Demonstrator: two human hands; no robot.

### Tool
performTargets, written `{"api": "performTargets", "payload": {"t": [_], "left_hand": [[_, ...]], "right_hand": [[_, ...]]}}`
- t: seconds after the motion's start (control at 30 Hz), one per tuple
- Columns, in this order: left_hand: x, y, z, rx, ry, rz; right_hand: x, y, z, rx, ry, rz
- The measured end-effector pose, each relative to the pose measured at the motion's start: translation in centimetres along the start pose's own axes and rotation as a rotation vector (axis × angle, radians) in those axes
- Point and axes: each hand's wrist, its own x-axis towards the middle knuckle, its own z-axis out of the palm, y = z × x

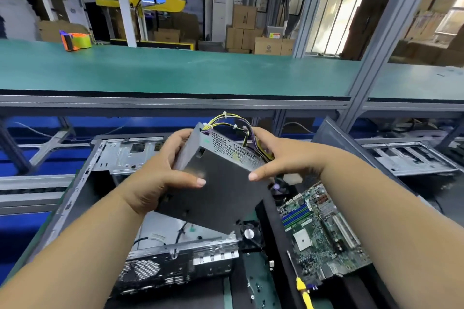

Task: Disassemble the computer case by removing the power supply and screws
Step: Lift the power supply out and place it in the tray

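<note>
A grey metal power supply (221,190) with a perforated side is lifted above the open computer case (105,158), tilted. My left hand (160,180) grips its left edge, thumb across the top face. My right hand (278,155) holds its right end, thumb on top, fingers by the bundle of yellow, black and purple cables (238,125) that loops out of its far end. The case lies flat below, its black rear panel (160,271) with ports nearest me.
A green motherboard (321,228) lies right of the case on a black mat. A yellow-handled screwdriver (302,288) rests beside it. A small black fan (249,233) sits near the case corner. A green shelf (175,73) runs behind, bearing an orange tape dispenser (74,40).
</note>
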Motion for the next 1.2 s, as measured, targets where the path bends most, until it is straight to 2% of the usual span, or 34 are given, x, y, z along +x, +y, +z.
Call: {"api": "performTargets", "payload": {"t": [0.1, 0.37, 0.5, 0.73, 0.8, 0.87, 1.0, 1.1, 1.2], "left_hand": [[1.7, 0.9, 2.2, 0.034, -0.031, -0.008], [6.8, 1.1, 8.6, 0.008, 0.063, 0.012], [9.0, -0.3, 10.5, 0.003, 0.021, -0.040], [11.4, -3.4, 11.7, -0.001, -0.033, -0.092], [11.5, -4.5, 11.5, 0.094, 0.024, -0.145], [11.4, -5.6, 11.2, 0.240, 0.175, -0.211], [11.0, -6.6, 10.5, 0.486, 0.373, -0.257], [10.5, -7.0, 10.0, 0.681, 0.379, -0.260], [10.0, -7.2, 9.6, 0.810, 0.344, -0.251]], "right_hand": [[-0.5, 2.0, -2.0, 0.034, -0.045, -0.031], [-1.3, 6.4, -7.6, -0.075, 0.096, -0.117], [-1.4, 9.2, -8.5, -0.050, 0.060, -0.167], [-0.6, 12.8, -8.5, 0.019, 0.143, -0.145], [0.0, 13.5, -8.0, -0.020, 0.159, -0.141], [0.9, 14.2, -7.3, -0.087, 0.187, -0.128], [3.4, 15.5, -5.3, -0.215, 0.248, 0.004], [5.5, 16.2, -3.9, -0.223, 0.293, 0.225], [7.5, 16.5, -3.1, -0.205, 0.265, 0.430]]}}
